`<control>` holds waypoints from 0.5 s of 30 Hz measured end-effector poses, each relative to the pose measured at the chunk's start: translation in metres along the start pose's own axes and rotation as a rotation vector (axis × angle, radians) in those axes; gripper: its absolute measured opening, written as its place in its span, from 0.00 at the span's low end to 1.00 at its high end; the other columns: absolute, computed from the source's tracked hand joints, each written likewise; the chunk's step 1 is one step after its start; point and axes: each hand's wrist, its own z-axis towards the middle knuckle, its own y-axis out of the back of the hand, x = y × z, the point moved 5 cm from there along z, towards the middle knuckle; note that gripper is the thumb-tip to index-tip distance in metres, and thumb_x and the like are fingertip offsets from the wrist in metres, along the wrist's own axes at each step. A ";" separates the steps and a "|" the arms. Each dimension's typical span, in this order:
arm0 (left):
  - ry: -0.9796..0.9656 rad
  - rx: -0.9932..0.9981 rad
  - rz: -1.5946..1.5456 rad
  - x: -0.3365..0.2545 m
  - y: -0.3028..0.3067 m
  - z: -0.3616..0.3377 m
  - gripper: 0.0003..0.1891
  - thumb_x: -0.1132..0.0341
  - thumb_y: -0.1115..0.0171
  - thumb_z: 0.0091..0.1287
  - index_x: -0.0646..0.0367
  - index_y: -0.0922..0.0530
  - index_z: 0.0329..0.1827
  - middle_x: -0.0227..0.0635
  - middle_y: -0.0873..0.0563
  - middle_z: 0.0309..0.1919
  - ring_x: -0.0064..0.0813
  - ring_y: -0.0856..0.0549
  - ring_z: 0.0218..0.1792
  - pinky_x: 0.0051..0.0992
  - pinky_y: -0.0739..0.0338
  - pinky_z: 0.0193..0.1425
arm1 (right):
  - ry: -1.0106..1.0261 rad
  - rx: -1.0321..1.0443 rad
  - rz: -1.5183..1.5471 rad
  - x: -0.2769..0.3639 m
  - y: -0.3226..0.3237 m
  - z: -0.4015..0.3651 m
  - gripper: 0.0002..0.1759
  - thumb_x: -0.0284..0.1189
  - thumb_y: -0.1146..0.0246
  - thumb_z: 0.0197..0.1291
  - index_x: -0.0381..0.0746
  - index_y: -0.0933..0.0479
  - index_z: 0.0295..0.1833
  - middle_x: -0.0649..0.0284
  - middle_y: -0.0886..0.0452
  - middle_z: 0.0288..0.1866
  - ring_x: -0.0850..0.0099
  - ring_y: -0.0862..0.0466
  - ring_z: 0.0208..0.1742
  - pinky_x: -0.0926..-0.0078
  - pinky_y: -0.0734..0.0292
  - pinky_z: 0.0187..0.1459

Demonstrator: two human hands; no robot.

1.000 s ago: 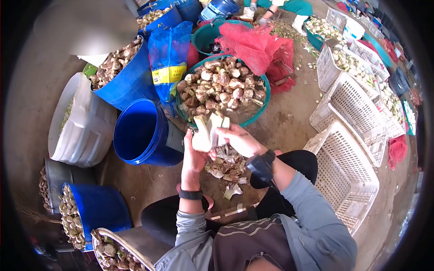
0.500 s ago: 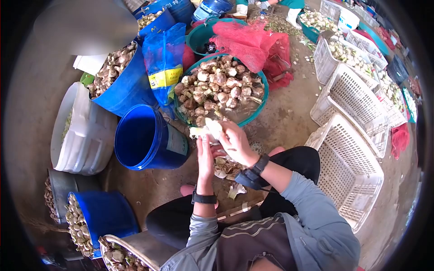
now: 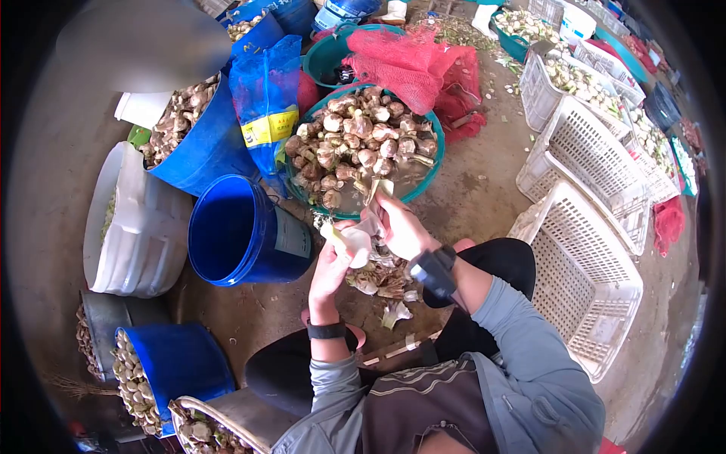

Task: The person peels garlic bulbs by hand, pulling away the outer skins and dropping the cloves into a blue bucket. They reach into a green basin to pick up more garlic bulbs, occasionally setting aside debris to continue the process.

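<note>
While both forearms were bent inward over the lap, L hand (image 3: 333, 266) was wrapped round a pale peeled stalk (image 3: 352, 244), fingers curled under it. R hand (image 3: 401, 229) pinched a strip of husk (image 3: 376, 195) w/ thumb & fingertips. Stalk looked smooth, whitish, stubby; husk thin, papery, tan-green. Stalk sat just below the teal basin (image 3: 440, 147), above a heap of trimmings (image 3: 378, 280). Its long axis ran approx. up-left to down-right. Husk strip pointed up toward the basin's brown knobbly bulbs (image 3: 355, 136).
</note>
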 end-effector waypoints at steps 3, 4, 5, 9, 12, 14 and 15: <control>-0.095 -0.158 0.050 -0.013 -0.006 0.003 0.25 0.57 0.42 0.68 0.59 0.34 0.64 0.30 0.22 0.46 0.21 0.22 0.45 0.21 0.29 0.53 | -0.028 -0.043 0.062 -0.005 0.008 0.002 0.12 0.41 0.49 0.70 0.43 0.29 0.46 0.73 0.27 0.29 0.85 0.28 0.28 0.86 0.31 0.31; -0.188 -0.273 0.294 -0.009 0.008 0.003 0.20 0.62 0.48 0.71 0.62 0.33 0.63 0.35 0.21 0.48 0.24 0.21 0.49 0.24 0.30 0.57 | 0.052 0.033 0.006 -0.003 0.008 0.004 0.12 0.41 0.49 0.69 0.44 0.29 0.44 0.74 0.29 0.26 0.86 0.30 0.25 0.85 0.32 0.30; -0.189 -0.278 0.297 -0.008 0.007 0.003 0.20 0.62 0.48 0.71 0.62 0.33 0.63 0.35 0.21 0.48 0.24 0.21 0.49 0.24 0.30 0.57 | 0.048 0.038 0.008 -0.002 0.000 0.000 0.12 0.41 0.49 0.69 0.44 0.29 0.44 0.74 0.29 0.26 0.86 0.30 0.25 0.85 0.32 0.30; -0.056 -0.546 -0.557 0.017 0.015 0.004 0.15 0.63 0.57 0.74 0.63 0.32 0.57 0.43 0.22 0.54 0.36 0.21 0.55 0.35 0.25 0.57 | 0.021 0.185 -0.059 0.012 -0.008 -0.003 0.13 0.40 0.50 0.69 0.44 0.30 0.35 0.74 0.32 0.24 0.82 0.34 0.22 0.82 0.38 0.27; -0.115 -0.544 -0.906 0.008 0.024 0.001 0.16 0.64 0.58 0.72 0.64 0.29 0.54 0.45 0.21 0.51 0.41 0.21 0.54 0.40 0.24 0.59 | 0.132 0.147 0.002 0.054 -0.008 -0.006 0.11 0.34 0.51 0.69 0.42 0.29 0.37 0.69 0.27 0.28 0.80 0.27 0.29 0.80 0.30 0.33; -0.151 -0.608 -0.899 0.004 0.039 0.000 0.16 0.64 0.59 0.72 0.65 0.29 0.54 0.45 0.21 0.51 0.41 0.21 0.54 0.40 0.25 0.60 | 0.106 0.064 -0.146 0.043 0.025 0.009 0.10 0.35 0.50 0.67 0.40 0.28 0.39 0.69 0.24 0.29 0.79 0.24 0.30 0.80 0.27 0.35; -0.162 -0.651 -0.892 0.003 0.046 -0.001 0.16 0.64 0.60 0.72 0.65 0.29 0.53 0.45 0.21 0.51 0.42 0.21 0.55 0.41 0.25 0.61 | 0.042 0.226 -0.270 0.039 0.012 0.012 0.12 0.36 0.48 0.66 0.39 0.27 0.41 0.69 0.24 0.28 0.78 0.23 0.28 0.78 0.26 0.34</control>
